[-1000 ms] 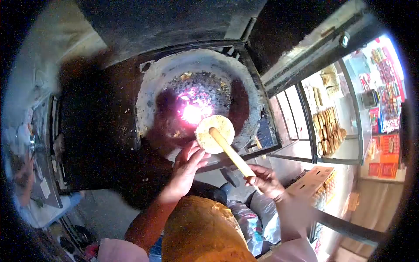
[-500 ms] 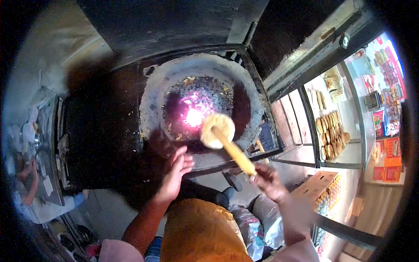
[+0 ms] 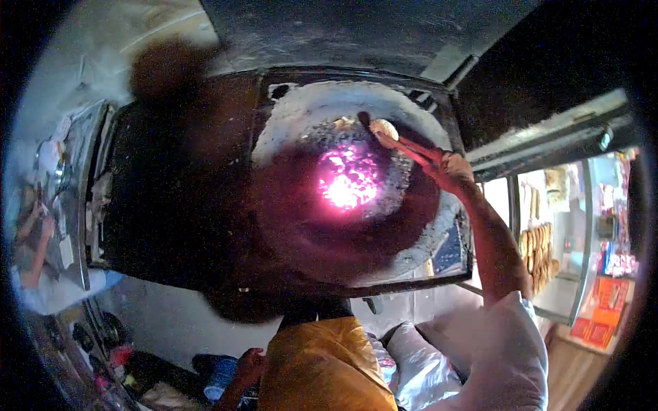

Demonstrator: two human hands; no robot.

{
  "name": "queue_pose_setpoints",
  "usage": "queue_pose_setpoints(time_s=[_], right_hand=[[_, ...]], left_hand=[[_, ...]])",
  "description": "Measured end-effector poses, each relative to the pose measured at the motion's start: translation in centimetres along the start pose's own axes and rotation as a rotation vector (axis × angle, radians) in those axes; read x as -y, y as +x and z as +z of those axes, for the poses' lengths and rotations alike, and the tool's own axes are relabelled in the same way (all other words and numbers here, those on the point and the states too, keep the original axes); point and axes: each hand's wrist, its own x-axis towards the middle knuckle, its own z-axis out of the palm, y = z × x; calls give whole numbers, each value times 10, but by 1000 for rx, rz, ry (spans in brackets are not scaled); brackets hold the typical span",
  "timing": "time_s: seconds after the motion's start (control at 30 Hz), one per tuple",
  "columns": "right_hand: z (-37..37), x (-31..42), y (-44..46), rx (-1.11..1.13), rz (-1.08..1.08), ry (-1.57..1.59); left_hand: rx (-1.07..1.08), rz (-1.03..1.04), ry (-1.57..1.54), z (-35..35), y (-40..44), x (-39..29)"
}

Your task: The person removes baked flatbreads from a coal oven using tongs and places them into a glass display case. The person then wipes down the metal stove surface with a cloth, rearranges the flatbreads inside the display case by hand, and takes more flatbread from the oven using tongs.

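Note:
My right hand reaches over the round clay oven, wrapped around the wooden handle of a bread pad. The pad's round pale head is at the far right inner wall of the oven, seen partly edge-on. Whether it touches the wall I cannot tell. Glowing coals lie below in the oven, left of the handle. Down beside my orange apron, my left hand hangs low and dim, its fingers loosely curved, with nothing visible in it.
A dark counter extends left of the oven. Another person's hands are at a side table on the far left. Stuffed sacks sit on the floor. A glass case with long breads stands at the right.
My right hand has carried the bread pad from the oven's near side to its far right wall. My left hand has dropped from the oven's front edge to beside the apron.

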Motion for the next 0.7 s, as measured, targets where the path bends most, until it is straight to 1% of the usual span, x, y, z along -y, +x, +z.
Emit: queue_pose_setpoints(time_s=[0.03,0.07,0.2,0.27,0.33,0.37,0.43,0.5,0.53,0.6,0.63,0.67,0.7], right_hand=[[-11,10,5,38,0,25],[-2,4,21,10,10,11],[-1,-18,44,24,-46,-5],[-5,-34,47,-127,-71,-88],[-18,-45,41,-43,-33,-260],[-23,-51,28,-54,-29,-255],[-29,-62,-20,-441,-61,-62],[-29,-82,-64,-654,-223,76],[-40,-75,-95,-430,17,389],[-17,-96,-144,-490,41,654],[-3,-106,-174,-537,64,739],[15,-119,-205,-581,110,801],[38,-124,-236,-710,115,887]], left_hand=[[-52,45,-15,2,-2,18],[-104,91,-27,5,-6,30],[-178,-48,-115,8,-18,54],[-204,-82,-160,6,-16,58],[-234,-79,-208,-2,-10,63],[-251,-65,-237,-10,-5,67],[-304,-24,-305,-36,5,75],[-363,47,-401,-79,21,80],[-393,113,-479,-107,29,85],[-394,348,-713,-177,47,100],[-256,517,-894,-227,65,114],[-589,406,-669,-247,58,79],[-755,347,-526,-279,57,50]])
